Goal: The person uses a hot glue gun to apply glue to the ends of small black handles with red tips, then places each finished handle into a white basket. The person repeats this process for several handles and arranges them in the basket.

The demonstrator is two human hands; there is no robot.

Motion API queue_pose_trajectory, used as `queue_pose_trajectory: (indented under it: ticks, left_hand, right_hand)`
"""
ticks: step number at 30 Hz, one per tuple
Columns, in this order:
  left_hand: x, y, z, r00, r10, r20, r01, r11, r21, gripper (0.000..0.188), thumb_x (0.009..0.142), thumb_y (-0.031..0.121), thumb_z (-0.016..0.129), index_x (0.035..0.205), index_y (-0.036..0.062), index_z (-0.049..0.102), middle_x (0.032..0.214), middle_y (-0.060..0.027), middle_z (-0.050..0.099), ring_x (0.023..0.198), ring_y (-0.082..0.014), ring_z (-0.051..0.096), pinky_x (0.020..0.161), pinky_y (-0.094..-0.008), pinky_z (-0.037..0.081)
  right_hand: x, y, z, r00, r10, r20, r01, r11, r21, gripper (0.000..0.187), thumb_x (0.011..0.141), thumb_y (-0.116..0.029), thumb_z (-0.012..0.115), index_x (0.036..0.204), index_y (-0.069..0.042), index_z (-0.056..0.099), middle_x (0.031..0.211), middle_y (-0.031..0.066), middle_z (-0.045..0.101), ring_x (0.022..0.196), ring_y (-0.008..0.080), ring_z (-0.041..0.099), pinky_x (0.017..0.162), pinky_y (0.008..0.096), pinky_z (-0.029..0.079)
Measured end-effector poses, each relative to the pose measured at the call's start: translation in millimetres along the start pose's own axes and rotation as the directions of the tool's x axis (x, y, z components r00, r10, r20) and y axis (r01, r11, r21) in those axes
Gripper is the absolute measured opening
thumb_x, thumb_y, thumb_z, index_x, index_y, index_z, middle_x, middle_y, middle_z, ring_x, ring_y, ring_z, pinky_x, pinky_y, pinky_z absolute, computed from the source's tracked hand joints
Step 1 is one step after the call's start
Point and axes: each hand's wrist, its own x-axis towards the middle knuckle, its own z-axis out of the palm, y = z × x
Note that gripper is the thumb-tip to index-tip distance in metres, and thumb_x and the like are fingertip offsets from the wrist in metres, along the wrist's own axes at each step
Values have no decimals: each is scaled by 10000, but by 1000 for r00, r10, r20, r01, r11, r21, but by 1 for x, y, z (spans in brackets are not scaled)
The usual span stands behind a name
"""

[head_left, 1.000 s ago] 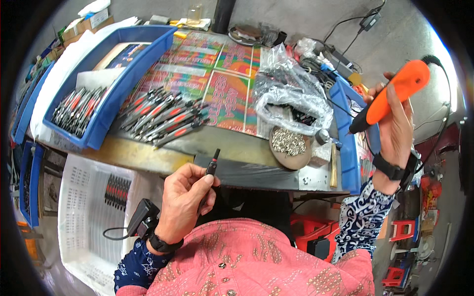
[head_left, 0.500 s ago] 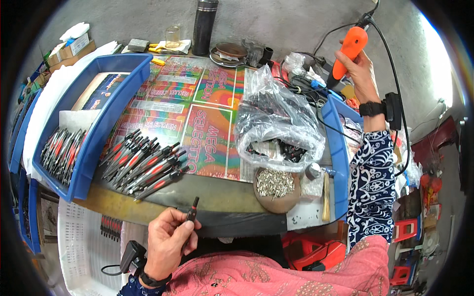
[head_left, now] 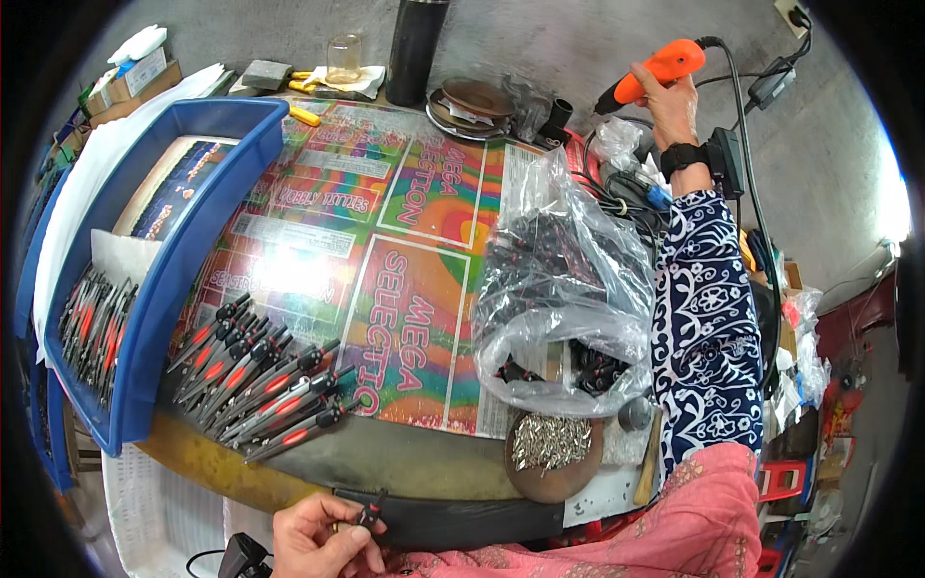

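My right hand [head_left: 674, 108], stretched to the far right, is wrapped round an orange corded power tool [head_left: 667, 64] with a dark nose pointing left. At the table's front edge, my left hand [head_left: 323, 539] pinches a small black part [head_left: 370, 512] with a thin stem sticking up. Its lower end is hidden by the fingers. Left of centre lies a fanned pile of black, pen-like pieces [head_left: 270, 385] with red grips. An open clear plastic bag [head_left: 568, 289] holds black parts. In front of it, a round brown dish [head_left: 568, 472] carries small silvery metal pieces [head_left: 551, 441].
A blue tray [head_left: 193, 250] with more pen-like pieces stands at the left. A black flask [head_left: 416, 53], a glass jar [head_left: 344, 60] and stacked dishes [head_left: 472, 104] line the back wall. Cables [head_left: 742, 125] hang behind my right arm. A white crate [head_left: 159, 511] sits below the table's left front.
My right hand has swung the power tool up and to the left, its nose turning from downward to leftward. My left hand appears lower in the picture, as the whole view has shifted.
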Motion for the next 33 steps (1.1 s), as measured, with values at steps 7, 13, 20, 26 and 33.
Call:
queue_pose_trajectory:
  ticks: [7, 13, 20, 26, 33]
  left_hand:
    - [2, -3, -2, 1000, 4, -7, -4, 1000, -22, 69, 879, 20, 554, 934, 6, 514, 913, -134, 634, 570, -125, 592, 434, -184, 388]
    - [3, -7, -6, 999, 39, 14, -39, 999, -6, 87, 870, 11, 572, 937, -10, 521, 904, -149, 629, 570, -138, 598, 431, -189, 382]
    - [3, -14, -10, 999, 32, 20, -31, 998, -57, 139, 840, -64, 568, 959, -33, 503, 917, -187, 620, 635, -206, 625, 561, -287, 504]
    - [1, -15, -13, 999, 47, 27, -46, 999, -21, 137, 838, -85, 547, 957, -34, 503, 932, -203, 617, 644, -209, 624, 581, -308, 525]
    - [1, -14, -10, 999, 38, -4, -38, 999, -31, 135, 837, -79, 555, 951, -28, 503, 934, -204, 620, 641, -207, 624, 560, -299, 517]
  right_hand:
    - [15, 33, 25, 998, 60, 37, -63, 992, 113, 453, 735, -234, 773, 1066, -59, 518, 903, 54, 601, 744, 156, 603, 542, 273, 494]
    - [20, 50, 37, 996, 84, 26, -86, 992, 92, 464, 732, -251, 776, 1061, -50, 518, 912, 64, 600, 755, 159, 606, 551, 279, 503]
    - [25, 69, 48, 983, 108, 148, -118, 991, 62, 413, 731, -231, 774, 970, 5, 535, 796, 73, 609, 587, 139, 567, 481, 257, 461]
    - [32, 78, 51, 961, 144, 235, -173, 979, 108, 421, 751, -260, 757, 1012, -19, 529, 873, 62, 610, 685, 142, 600, 494, 256, 483]
    - [32, 84, 53, 959, 170, 228, -198, 975, 105, 412, 764, -258, 742, 1036, -38, 525, 896, 55, 601, 709, 154, 605, 495, 267, 491]
